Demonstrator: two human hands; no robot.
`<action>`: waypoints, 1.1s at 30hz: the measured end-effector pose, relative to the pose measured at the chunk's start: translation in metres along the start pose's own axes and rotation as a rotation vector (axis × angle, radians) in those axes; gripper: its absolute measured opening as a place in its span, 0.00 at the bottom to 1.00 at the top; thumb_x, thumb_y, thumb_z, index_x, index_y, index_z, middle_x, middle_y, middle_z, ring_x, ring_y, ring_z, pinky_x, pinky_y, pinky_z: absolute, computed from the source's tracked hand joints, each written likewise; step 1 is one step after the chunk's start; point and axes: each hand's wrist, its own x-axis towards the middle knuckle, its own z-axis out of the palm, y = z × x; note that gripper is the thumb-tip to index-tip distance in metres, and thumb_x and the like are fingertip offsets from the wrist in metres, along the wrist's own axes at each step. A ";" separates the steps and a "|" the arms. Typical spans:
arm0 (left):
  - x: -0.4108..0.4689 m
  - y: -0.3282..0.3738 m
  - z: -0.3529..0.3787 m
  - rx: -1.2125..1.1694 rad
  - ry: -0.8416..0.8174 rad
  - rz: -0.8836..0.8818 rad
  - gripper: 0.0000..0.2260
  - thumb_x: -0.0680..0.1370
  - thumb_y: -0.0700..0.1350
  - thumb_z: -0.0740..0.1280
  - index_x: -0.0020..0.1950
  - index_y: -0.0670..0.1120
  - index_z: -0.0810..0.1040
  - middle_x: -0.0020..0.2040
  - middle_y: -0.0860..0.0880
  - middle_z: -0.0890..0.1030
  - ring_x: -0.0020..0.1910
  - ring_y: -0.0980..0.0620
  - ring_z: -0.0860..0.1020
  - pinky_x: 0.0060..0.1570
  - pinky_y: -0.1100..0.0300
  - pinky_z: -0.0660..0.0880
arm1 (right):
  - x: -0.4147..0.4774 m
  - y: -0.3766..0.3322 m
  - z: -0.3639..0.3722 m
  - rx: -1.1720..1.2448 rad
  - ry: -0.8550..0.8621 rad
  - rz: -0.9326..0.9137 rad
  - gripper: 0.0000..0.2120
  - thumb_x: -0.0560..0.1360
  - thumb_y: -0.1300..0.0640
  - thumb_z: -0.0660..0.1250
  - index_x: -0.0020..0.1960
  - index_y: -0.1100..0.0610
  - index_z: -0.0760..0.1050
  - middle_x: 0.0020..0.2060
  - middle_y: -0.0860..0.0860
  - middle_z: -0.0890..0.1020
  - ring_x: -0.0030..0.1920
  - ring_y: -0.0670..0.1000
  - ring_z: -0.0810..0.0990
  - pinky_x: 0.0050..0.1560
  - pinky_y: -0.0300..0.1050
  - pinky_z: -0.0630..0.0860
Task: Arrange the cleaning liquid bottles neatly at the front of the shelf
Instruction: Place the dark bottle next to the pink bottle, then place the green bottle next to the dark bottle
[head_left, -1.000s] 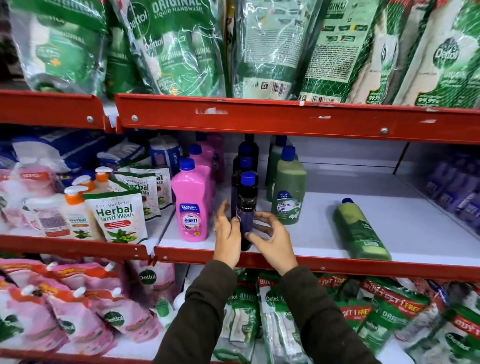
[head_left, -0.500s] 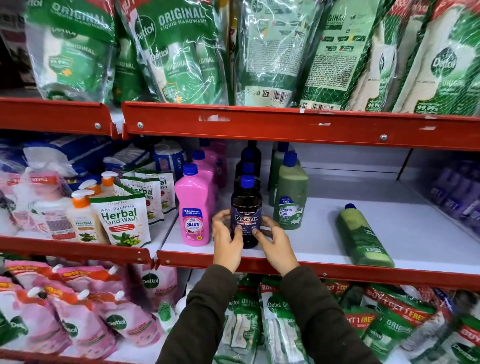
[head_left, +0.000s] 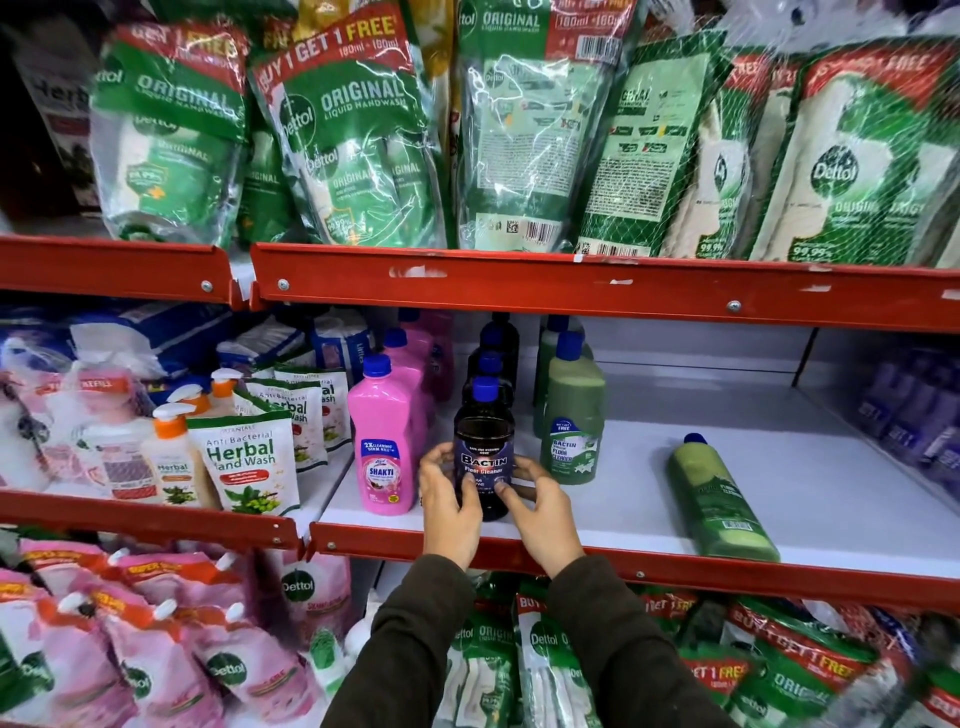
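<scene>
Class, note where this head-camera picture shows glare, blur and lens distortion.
Head view: glare streaks the Dettol handwash pouches up top; the purple bottles far right are blurred; the red shelf rail bows from wide-angle distortion; the Bactin bottle label reads sharp.

A dark round plastic Bactin bottle (head_left: 484, 457) stands at the white metal shelf's (head_left: 623, 499) front, between a pink plastic Shakti bottle (head_left: 384, 441) (left) and an upright green plastic bottle (head_left: 571, 421) (right, slightly behind); another green bottle (head_left: 722, 504) lies farther right.
</scene>
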 end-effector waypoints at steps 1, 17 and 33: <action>0.000 0.001 0.000 0.002 0.002 -0.001 0.18 0.78 0.33 0.62 0.64 0.47 0.65 0.65 0.41 0.73 0.67 0.42 0.73 0.71 0.40 0.69 | 0.000 0.000 0.000 0.005 -0.001 0.002 0.17 0.78 0.65 0.68 0.66 0.60 0.74 0.59 0.55 0.81 0.59 0.50 0.80 0.46 0.19 0.72; -0.056 0.031 0.069 0.050 0.075 0.364 0.15 0.79 0.39 0.64 0.61 0.55 0.71 0.57 0.57 0.71 0.58 0.55 0.73 0.57 0.66 0.70 | -0.016 -0.009 -0.137 -0.075 0.544 0.000 0.16 0.78 0.60 0.67 0.65 0.53 0.76 0.62 0.55 0.79 0.63 0.54 0.76 0.68 0.53 0.71; -0.059 0.043 0.206 0.350 -0.636 -0.164 0.20 0.78 0.54 0.68 0.62 0.40 0.80 0.59 0.40 0.84 0.59 0.42 0.82 0.57 0.54 0.77 | -0.010 0.038 -0.246 -0.340 0.177 0.526 0.25 0.79 0.58 0.66 0.72 0.68 0.67 0.68 0.67 0.75 0.68 0.64 0.74 0.66 0.51 0.71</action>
